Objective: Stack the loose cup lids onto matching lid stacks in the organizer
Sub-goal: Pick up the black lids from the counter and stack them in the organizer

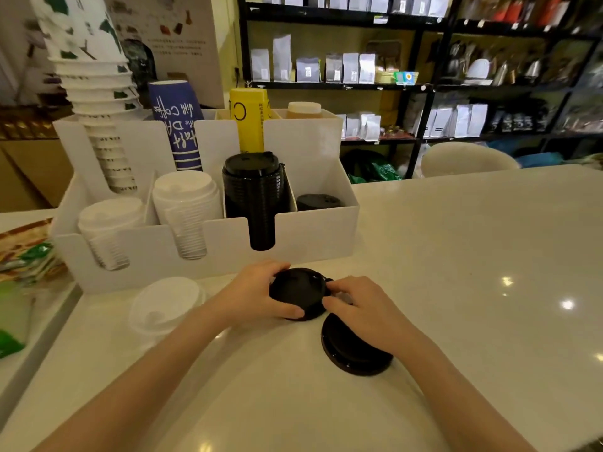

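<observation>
A loose black lid (pixel 298 290) rests on the white counter just in front of the organizer (pixel 313 236). My left hand (pixel 257 293) grips its left side and my right hand (pixel 362 309) holds its right edge. A second, larger black lid (pixel 352 353) lies on the counter under my right wrist. A loose white lid (pixel 166 305) sits to the left. In the organizer stand two white lid stacks (pixel 111 220) (pixel 186 197), a tall black lid stack (pixel 254 187) and a low black stack (pixel 318 202) at the right end.
Stacks of paper cups (pixel 94 93) (pixel 179 125) (pixel 249 119) stand in the organizer's back row. Packets (pixel 29 256) lie on a tray at the left. Shelves of bags fill the background, and a white chair back (pixel 466 158) sits behind the counter.
</observation>
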Demonstrator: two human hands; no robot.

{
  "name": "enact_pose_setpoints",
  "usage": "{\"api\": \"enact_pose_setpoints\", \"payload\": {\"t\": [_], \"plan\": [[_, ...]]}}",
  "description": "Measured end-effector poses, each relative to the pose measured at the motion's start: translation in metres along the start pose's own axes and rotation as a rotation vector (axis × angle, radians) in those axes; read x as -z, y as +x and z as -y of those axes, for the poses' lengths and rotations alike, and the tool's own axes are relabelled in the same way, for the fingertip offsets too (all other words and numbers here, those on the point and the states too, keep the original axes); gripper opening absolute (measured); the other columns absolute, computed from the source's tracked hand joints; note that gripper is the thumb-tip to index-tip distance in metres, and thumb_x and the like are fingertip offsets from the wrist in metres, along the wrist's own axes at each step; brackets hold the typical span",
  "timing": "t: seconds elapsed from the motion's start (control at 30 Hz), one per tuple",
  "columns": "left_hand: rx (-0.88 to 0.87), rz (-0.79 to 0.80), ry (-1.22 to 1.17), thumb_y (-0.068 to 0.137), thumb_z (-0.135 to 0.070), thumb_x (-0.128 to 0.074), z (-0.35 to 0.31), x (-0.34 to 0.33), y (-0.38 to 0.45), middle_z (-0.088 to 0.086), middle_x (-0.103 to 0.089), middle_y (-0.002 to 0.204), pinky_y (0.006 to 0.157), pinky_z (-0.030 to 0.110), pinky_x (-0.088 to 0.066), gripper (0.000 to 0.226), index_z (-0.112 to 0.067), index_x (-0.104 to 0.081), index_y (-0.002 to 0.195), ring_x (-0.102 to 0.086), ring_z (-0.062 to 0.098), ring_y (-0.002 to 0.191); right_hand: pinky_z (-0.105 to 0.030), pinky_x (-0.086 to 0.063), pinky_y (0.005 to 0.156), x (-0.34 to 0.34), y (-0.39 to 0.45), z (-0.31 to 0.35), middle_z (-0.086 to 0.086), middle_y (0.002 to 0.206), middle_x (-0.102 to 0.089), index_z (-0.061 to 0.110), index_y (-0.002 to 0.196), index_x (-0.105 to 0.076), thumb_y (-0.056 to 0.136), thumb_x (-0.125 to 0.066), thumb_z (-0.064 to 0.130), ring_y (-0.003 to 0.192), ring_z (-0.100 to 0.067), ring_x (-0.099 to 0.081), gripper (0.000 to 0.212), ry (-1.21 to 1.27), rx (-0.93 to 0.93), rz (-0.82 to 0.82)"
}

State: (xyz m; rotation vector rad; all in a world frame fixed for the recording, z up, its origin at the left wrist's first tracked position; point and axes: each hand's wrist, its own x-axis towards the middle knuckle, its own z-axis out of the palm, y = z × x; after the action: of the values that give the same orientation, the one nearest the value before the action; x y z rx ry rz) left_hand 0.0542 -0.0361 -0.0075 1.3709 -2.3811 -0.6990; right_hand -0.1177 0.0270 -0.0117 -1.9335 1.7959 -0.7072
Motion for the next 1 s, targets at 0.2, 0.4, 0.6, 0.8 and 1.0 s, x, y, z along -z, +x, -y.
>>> {"api": "enact_pose_setpoints", "payload": {"t": [0.2,0.4,0.6,0.8,1.0], "plan": [[-0.002,-0.034,-0.067,0.063,-0.039,-0.076,-0.002,0.000,0.000,0.005,-0.051,0.133,0.100,0.034,-0.043,0.081,-0.015,-0.040,0.132,-0.047,0.018,0.120,-0.045,-0.049,0.082,0.003,-0.002,0.001,-0.011,0.095,-0.069,0.014,0.095,-0.066,0.086,-0.045,0.029,0.088,-0.026,-0.060,0.028,0.017,0.007,-0.010],[-0.010,-0.096,-0.111,0.068,-0.042,-0.071,-0.013,0.020,-0.003,0.003,-0.054,0.131,0.088,0.024,-0.042,0.076,-0.021,-0.037,0.133,-0.051,0.014,0.110,-0.024,-0.036,0.087,0.017,-0.001,0.010,0.000,0.116,-0.063,0.020,0.116,-0.059,0.090,-0.046,0.024,0.097,-0.007,-0.050,0.030,0.122,0.053,-0.112],[-0.099,-0.298,-0.085,0.066,-0.043,-0.071,-0.037,0.059,-0.016,-0.002,-0.061,0.113,0.067,0.011,-0.041,0.064,-0.022,-0.050,0.123,-0.054,0.007,0.086,0.004,-0.034,0.069,0.043,0.022,0.030,0.010,0.091,-0.060,0.018,0.107,-0.064,0.088,-0.050,0.022,0.080,0.005,-0.052,0.024,0.143,0.212,-0.234],[-0.190,-0.569,-0.013,0.064,-0.044,-0.070,-0.048,0.100,-0.017,-0.009,-0.057,0.098,0.067,0.009,-0.040,0.057,-0.022,-0.057,0.114,-0.053,0.007,0.089,-0.006,-0.042,0.069,0.059,0.056,0.063,0.007,0.090,-0.063,0.017,0.105,-0.064,0.088,-0.048,0.018,0.082,0.002,-0.056,0.023,0.282,0.331,-0.349],[-0.152,-0.749,-0.202,0.063,-0.036,-0.076,-0.033,0.115,0.017,0.003,-0.055,0.111,0.094,0.030,-0.046,0.053,-0.018,-0.058,0.109,-0.052,0.016,0.107,-0.008,-0.043,0.077,0.049,0.091,0.086,0.020,0.090,-0.055,0.019,0.110,-0.057,0.087,-0.051,0.015,0.090,0.002,-0.053,0.024,0.518,0.344,-0.498]]}}
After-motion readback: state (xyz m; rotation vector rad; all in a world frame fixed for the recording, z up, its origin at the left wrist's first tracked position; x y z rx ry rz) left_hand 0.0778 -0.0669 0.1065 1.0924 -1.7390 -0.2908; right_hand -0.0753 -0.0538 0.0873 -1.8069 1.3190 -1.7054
